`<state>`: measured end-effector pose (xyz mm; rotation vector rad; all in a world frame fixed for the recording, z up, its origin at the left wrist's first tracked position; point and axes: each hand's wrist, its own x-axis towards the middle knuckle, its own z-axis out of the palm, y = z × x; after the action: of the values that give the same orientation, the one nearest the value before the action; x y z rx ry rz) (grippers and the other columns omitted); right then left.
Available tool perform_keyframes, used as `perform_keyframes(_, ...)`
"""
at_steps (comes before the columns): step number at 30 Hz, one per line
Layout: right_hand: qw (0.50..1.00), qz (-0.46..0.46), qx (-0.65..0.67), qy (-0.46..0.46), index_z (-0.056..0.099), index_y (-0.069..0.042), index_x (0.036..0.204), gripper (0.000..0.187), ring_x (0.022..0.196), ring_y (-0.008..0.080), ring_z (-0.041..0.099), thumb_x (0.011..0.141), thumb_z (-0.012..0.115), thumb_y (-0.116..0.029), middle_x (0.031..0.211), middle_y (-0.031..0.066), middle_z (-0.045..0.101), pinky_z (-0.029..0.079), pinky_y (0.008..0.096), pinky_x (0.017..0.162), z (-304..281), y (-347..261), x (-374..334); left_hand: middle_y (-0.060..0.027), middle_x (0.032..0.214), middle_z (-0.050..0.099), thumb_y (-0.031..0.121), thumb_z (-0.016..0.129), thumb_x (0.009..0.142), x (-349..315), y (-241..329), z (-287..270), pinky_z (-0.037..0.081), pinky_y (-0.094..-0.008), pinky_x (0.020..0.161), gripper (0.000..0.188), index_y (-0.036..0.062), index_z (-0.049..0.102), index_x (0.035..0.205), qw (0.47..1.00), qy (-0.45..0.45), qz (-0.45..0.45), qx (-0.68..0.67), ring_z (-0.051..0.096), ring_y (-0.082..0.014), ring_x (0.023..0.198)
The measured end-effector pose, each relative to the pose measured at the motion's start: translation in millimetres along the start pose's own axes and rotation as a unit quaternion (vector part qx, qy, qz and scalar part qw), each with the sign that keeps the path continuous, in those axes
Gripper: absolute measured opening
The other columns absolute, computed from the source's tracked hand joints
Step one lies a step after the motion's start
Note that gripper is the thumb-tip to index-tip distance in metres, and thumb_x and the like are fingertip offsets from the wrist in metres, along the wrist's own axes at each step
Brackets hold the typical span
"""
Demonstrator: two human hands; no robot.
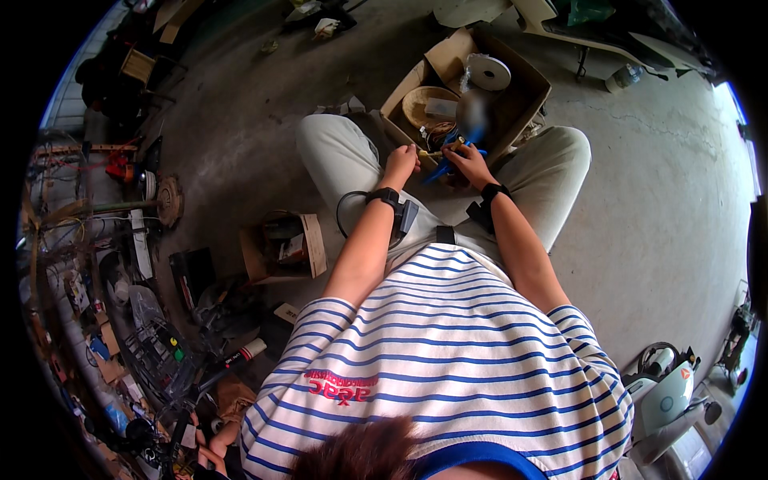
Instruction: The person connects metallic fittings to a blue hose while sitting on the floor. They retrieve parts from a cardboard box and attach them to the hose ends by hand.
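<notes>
Both my hands work close together between my knees, at the near edge of an open cardboard box [524, 118]. My left hand [402, 165] is closed, its fingertips pinching the end of a thin yellowish strip [430, 154]. That strip runs across toward my right hand [472, 166], which is closed on a blue plier-like tool [436, 171]. Blue parts show on both sides of the right fingers, with a small yellow piece by the thumb; the grip itself is partly hidden. Behind the hands, the box holds a round tan basket [417, 98], a white spool [489, 73] and coiled wires [442, 133].
On the left stands a smaller open box [314, 244] with mixed items. Beyond it, tools, racks and parts crowd the left side. A parked scooter [560, 28] stands at the far right, a light-coloured vehicle [670, 398] at the lower right. A plastic bottle [624, 78] lies on the concrete.
</notes>
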<state>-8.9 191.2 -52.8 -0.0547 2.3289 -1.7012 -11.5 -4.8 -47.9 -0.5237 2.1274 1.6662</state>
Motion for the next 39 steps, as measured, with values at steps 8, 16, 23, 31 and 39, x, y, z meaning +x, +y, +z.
perform_keyframes(8,1.0,0.018,0.002,0.01,0.064,-0.008,0.099,0.036,0.097,0.027,0.05,0.08,0.059,-0.038,0.104,0.0151,0.049,0.039,0.0321,0.085,-1,4,0,-0.0074,0.07,0.06,0.011,0.046,0.079,-9,8,3,0.045,-0.027,0.05,0.016,0.0035,0.059,0.086,0.999,0.016,0.006,-0.038,0.06,-0.0178,0.057)
perform_keyframes(16,0.998,-0.004,-0.063,-0.016,0.063,-0.005,0.096,0.03,0.092,0.0186,0.051,0.082,0.06,-0.031,0.099,0.0096,0.049,0.041,0.0295,0.08,3,-6,-1,-0.0182,0.068,0.061,0.016,0.04,0.076,9,-19,-5,0.046,-0.0376,0.063,0.026,0.0018,0.061,0.08,0.975,-0.028,0.007,0.22,0.06,-0.029,0.064)
perform_keyframes(23,0.999,0.029,0.0,0.02,0.064,-0.008,0.098,0.037,0.092,0.0272,0.05,0.079,0.06,-0.04,0.099,0.0146,0.047,0.04,0.0334,0.082,0,3,3,-0.0187,0.08,0.062,0.009,0.04,0.072,-2,-4,2,0.046,-0.0373,0.065,0.031,0.0033,0.057,0.097,0.994,0.047,0.031,0.091,0.061,-0.0272,0.07)
perform_keyframes(31,0.998,0.002,-0.058,-0.039,0.063,-0.007,0.096,0.036,0.089,0.029,0.05,0.079,0.059,-0.039,0.096,0.0152,0.048,0.04,0.0344,0.081,3,-2,0,-0.0224,0.105,0.057,0.01,0.043,0.069,-10,3,0,0.04,-0.0381,0.087,0.041,0.0046,0.055,0.108,0.964,-0.073,0.016,0.255,0.051,-0.0373,0.102)
perform_keyframes(39,0.997,0.069,0.008,-0.014,0.062,-0.006,0.098,0.038,0.093,0.0294,0.05,0.08,0.059,-0.04,0.1,0.0139,0.046,0.04,0.0347,0.082,0,-25,-10,-0.0215,0.101,0.058,0.021,0.048,0.077,0,-9,8,0.041,-0.0394,0.085,0.03,0.0011,0.059,0.097,0.967,-0.025,0.093,0.236,0.053,-0.036,0.099)
